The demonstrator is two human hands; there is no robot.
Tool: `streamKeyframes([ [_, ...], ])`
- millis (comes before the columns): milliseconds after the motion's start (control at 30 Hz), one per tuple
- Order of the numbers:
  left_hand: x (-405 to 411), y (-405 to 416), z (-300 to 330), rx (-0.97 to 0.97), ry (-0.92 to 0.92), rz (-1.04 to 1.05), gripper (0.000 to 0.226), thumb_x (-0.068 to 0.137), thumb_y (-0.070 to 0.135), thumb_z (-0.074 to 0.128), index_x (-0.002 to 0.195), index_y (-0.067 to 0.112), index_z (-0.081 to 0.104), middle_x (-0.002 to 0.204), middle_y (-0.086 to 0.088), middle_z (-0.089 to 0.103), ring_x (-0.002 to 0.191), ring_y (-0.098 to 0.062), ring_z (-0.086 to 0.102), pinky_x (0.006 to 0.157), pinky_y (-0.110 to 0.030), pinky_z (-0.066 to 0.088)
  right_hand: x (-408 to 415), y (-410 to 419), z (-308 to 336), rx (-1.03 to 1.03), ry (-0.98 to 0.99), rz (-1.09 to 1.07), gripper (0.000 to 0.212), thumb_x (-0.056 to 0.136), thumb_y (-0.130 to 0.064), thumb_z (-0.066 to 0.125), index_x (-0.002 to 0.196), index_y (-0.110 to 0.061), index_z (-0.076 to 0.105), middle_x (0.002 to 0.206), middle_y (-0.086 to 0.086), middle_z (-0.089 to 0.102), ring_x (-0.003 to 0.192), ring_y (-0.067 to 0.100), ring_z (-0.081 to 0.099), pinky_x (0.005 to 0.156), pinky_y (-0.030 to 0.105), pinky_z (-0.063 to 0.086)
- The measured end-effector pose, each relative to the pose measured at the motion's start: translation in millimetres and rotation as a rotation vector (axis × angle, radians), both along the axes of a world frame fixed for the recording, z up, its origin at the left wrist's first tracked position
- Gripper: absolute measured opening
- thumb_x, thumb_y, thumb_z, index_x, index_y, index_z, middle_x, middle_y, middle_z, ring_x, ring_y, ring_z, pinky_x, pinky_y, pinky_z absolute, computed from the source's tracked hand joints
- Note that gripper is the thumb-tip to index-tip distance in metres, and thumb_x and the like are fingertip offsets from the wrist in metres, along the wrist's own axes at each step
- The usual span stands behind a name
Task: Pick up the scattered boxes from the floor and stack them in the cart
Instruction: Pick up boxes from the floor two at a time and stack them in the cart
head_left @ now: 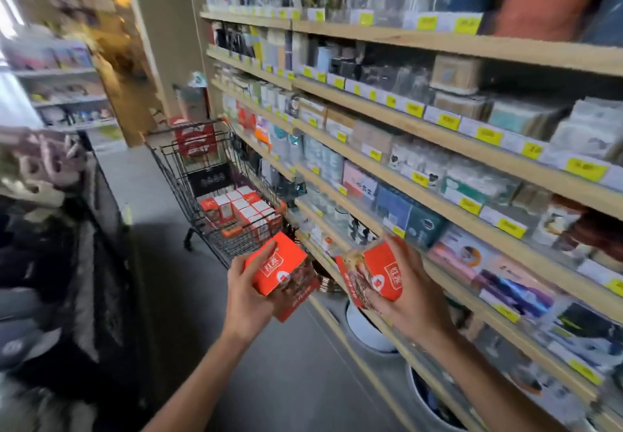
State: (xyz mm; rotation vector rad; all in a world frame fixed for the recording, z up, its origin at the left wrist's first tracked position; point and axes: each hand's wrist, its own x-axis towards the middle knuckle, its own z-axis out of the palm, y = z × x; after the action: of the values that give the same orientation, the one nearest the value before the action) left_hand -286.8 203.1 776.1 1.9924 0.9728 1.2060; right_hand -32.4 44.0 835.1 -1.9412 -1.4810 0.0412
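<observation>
My left hand (pixel 247 291) grips an orange-red box (pixel 279 268) with white characters, and a second box of the same kind shows just beneath it. My right hand (pixel 401 291) holds another orange-red box (pixel 379 274), tilted on its side. Both hands are raised in front of me, a short way from the black wire cart (pixel 175 165) ahead in the aisle. Several matching red and white boxes (pixel 247 210) lie in rows in the cart's basket. The view is blurred by motion.
Wooden shelves (pixel 438 134) full of packaged goods with yellow price tags run along the right. A dark rack with soft goods (pixel 50 229) lines the left. Grey floor (pixel 161 263) lies between them. White round tubs (pixel 364 330) sit under the lowest shelf.
</observation>
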Motion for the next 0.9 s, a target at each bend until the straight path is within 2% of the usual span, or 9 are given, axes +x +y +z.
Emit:
streamKeyframes([
  [67,-10.3,20.4,-5.7,0.001,0.004,0.058,0.097,0.061,0.013,0.095,0.139,0.051,0.050,0.122,0.006,0.042,0.117,-0.016,0.050,0.104,-0.040,0.048,-1.4,37.9,-5.0,-0.009,0.006,0.049,0.105,0.075,-0.058,0.075,0.155,-0.052,0.007,0.155,-0.010,0.029,0.114,0.018,0.059,0.070,0.036,0.060],
  [133,-16.8,45.3,-10.5,-0.008,0.004,0.111,0.100,0.058,0.015,0.096,0.136,0.056,0.049,0.122,0.009,0.043,0.116,-0.016,0.050,0.105,-0.039,0.047,-1.4,77.0,-9.3,-0.010,0.014,0.102,0.107,0.076,-0.056,0.078,0.155,-0.054,0.006,0.155,-0.010,0.029,0.115,0.018,0.058,0.073,0.041,0.061],
  [267,-18.1,103.1,-14.9,0.017,0.026,0.203,0.100,0.059,0.019,0.097,0.138,0.055,0.048,0.121,0.020,0.042,0.117,-0.018,0.051,0.105,-0.042,0.047,7.3,160.8,-18.2,0.010,0.052,0.199,0.105,0.076,-0.051,0.080,0.156,-0.050,0.011,0.155,-0.010,0.029,0.117,0.017,0.058,0.073,0.034,0.060],
  [400,-10.3,161.2,-7.3,-0.009,0.013,0.297,0.093,0.058,0.029,0.097,0.138,0.048,0.053,0.120,0.013,0.045,0.115,-0.014,0.054,0.104,-0.038,0.048,23.2,249.9,-23.8,0.014,0.079,0.290,0.104,0.076,-0.047,0.080,0.156,-0.049,0.013,0.155,-0.008,0.032,0.118,0.017,0.058,0.067,0.016,0.048],
  [500,-3.2,204.3,3.0,-0.020,0.001,0.339,0.091,0.055,0.039,0.092,0.138,0.045,0.054,0.121,0.009,0.047,0.115,-0.012,0.055,0.103,-0.035,0.049,32.4,314.3,-22.3,0.013,0.097,0.364,0.103,0.074,-0.051,0.074,0.155,-0.053,0.010,0.158,-0.010,0.029,0.121,0.018,0.058,0.071,0.030,0.057],
  [633,3.7,256.0,5.6,-0.069,-0.043,0.403,0.091,0.051,0.052,0.088,0.136,0.043,0.056,0.122,0.005,0.048,0.114,-0.009,0.057,0.099,-0.022,0.048,37.9,392.3,-21.3,0.025,0.115,0.419,0.104,0.074,-0.046,0.076,0.156,-0.051,0.012,0.156,-0.010,0.030,0.123,0.017,0.056,0.076,0.034,0.058],
  [733,4.5,292.5,-3.0,-0.094,-0.043,0.469,0.090,0.053,0.050,0.088,0.137,0.044,0.056,0.123,0.007,0.046,0.115,-0.008,0.054,0.100,-0.032,0.050,36.7,445.5,-30.5,0.006,0.125,0.465,0.104,0.075,-0.047,0.077,0.154,-0.054,0.010,0.155,-0.013,0.029,0.118,0.017,0.060,0.074,0.040,0.061],
  [900,-3.3,365.7,-24.0,-0.157,-0.056,0.521,0.092,0.052,0.052,0.084,0.139,0.044,0.053,0.124,0.006,0.045,0.119,-0.013,0.052,0.101,-0.044,0.051,22.8,536.6,-52.1,-0.044,0.093,0.506,0.110,0.077,-0.045,0.081,0.154,-0.055,0.004,0.158,-0.012,0.024,0.117,0.017,0.059,0.068,0.031,0.061],
])
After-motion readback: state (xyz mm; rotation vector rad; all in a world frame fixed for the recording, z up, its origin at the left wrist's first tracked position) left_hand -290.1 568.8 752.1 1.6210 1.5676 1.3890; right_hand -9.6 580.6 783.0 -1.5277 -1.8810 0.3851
